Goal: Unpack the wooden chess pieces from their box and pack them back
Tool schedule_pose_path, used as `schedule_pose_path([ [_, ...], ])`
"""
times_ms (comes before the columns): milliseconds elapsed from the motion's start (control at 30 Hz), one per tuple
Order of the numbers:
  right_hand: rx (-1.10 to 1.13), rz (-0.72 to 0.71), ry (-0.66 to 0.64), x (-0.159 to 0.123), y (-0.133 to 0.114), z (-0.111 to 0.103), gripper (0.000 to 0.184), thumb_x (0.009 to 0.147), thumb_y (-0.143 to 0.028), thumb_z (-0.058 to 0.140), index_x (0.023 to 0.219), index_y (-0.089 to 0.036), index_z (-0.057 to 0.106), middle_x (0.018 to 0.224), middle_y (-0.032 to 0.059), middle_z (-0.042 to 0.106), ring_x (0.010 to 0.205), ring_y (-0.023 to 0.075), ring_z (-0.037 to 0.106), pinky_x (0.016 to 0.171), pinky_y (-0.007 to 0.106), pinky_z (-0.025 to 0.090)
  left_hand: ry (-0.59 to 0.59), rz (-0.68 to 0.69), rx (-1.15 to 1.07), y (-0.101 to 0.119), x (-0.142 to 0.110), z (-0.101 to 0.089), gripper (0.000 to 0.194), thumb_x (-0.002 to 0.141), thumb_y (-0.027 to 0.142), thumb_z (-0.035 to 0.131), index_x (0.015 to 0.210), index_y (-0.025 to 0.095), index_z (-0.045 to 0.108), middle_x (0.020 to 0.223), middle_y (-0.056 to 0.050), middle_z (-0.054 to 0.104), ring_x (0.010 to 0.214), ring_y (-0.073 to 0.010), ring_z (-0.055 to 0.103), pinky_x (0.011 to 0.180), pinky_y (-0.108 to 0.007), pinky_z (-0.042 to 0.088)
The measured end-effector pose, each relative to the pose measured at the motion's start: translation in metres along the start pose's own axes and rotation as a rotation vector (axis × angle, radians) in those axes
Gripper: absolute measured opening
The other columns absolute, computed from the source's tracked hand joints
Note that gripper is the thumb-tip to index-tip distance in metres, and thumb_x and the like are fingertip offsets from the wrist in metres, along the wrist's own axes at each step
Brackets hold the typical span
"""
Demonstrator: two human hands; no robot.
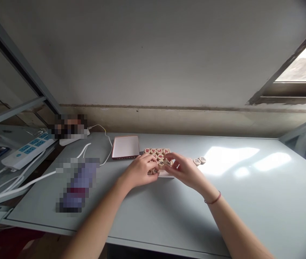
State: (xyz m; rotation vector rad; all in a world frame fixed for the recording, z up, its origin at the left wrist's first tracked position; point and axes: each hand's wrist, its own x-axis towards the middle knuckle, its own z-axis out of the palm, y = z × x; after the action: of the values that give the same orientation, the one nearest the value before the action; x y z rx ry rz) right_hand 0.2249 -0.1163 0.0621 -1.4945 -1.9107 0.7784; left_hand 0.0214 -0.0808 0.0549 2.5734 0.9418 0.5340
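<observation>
Several round wooden chess pieces (156, 151) with red characters lie in rows in a shallow box on the grey table (250, 201). My left hand (141, 170) rests on the near left side of the rows, fingers curled over pieces there. My right hand (183, 169) is at the near right side, its fingertips pinched on one piece (168, 162). Two more pieces (200, 160) with dark characters lie loose on the table just right of my right hand. A red-edged box lid (125, 146) with a white inside lies to the left of the rows.
A white power strip (28, 149) with blue sockets sits on a lower shelf at far left, white cables (20, 183) running from it across the table's left part. A blurred purple object (76, 187) lies at left. The wall stands close behind; a window is at upper right.
</observation>
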Motion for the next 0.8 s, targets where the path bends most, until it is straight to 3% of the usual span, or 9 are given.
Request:
schedule_pose_path([
  [100,-0.071,0.0,-0.017,-0.003,-0.003,0.0,0.034,0.084,-0.048,0.052,0.107,-0.024,0.048,0.082,0.0009,0.065,0.048,0.009,0.048,0.046,0.023,0.039,0.01,-0.038,0.021,-0.006,-0.001,-0.012,0.007,0.081,0.025,0.061,0.085,0.023,0.065,0.09,-0.001,0.063,0.089,-0.0172,0.057,0.085,-0.031,0.045],
  [200,-0.193,-0.018,-0.037,-0.004,-0.005,0.005,0.02,0.084,-0.043,0.054,0.086,-0.023,0.051,0.071,-0.0015,0.062,0.049,0.0102,0.049,0.049,0.023,0.038,0.006,-0.104,0.055,-0.011,-0.002,-0.018,0.011,0.084,0.025,0.055,0.089,0.023,0.065,0.092,-0.002,0.063,0.089,-0.0182,0.058,0.082,-0.031,0.047],
  [300,-0.319,-0.062,-0.023,-0.004,-0.008,0.015,0.02,0.085,-0.04,0.055,0.077,-0.022,0.053,0.075,0.0006,0.063,0.054,0.0115,0.052,0.05,0.023,0.036,-0.008,-0.165,0.058,-0.013,-0.001,-0.016,0.014,0.085,0.023,0.053,0.089,0.023,0.066,0.094,-0.002,0.063,0.091,-0.0185,0.059,0.082,-0.03,0.048],
  [500,-0.445,-0.077,-0.056,-0.007,-0.013,0.031,0.016,0.09,-0.035,0.051,0.089,-0.023,0.062,0.084,0.0034,0.066,0.061,0.0144,0.06,0.049,0.023,0.03,-0.002,-0.202,0.023,-0.017,-0.002,-0.009,0.014,0.085,0.022,0.052,0.089,0.023,0.065,0.098,-0.002,0.062,0.092,-0.0179,0.061,0.083,-0.029,0.048],
  [667,-0.401,-0.06,-0.063,-0.009,-0.015,0.026,0.026,0.093,-0.034,0.042,0.089,-0.023,0.065,0.082,0.0032,0.067,0.061,0.0139,0.059,0.05,0.023,0.031,-0.005,-0.22,0.004,-0.017,-0.002,-0.01,0.014,0.084,0.023,0.052,0.089,0.023,0.066,0.099,-0.002,0.062,0.09,-0.0173,0.062,0.081,-0.028,0.049],
  [800,-0.393,-0.016,-0.081,-0.008,-0.013,0.024,0.023,0.091,-0.027,0.043,0.092,-0.024,0.065,0.079,0.0017,0.068,0.06,0.0141,0.059,0.05,0.023,0.03,0.008,-0.232,-0.02,-0.014,-0.003,-0.012,0.013,0.083,0.029,0.055,0.089,0.023,0.066,0.096,-0.002,0.061,0.085,-0.0165,0.062,0.079,-0.027,0.049],
])
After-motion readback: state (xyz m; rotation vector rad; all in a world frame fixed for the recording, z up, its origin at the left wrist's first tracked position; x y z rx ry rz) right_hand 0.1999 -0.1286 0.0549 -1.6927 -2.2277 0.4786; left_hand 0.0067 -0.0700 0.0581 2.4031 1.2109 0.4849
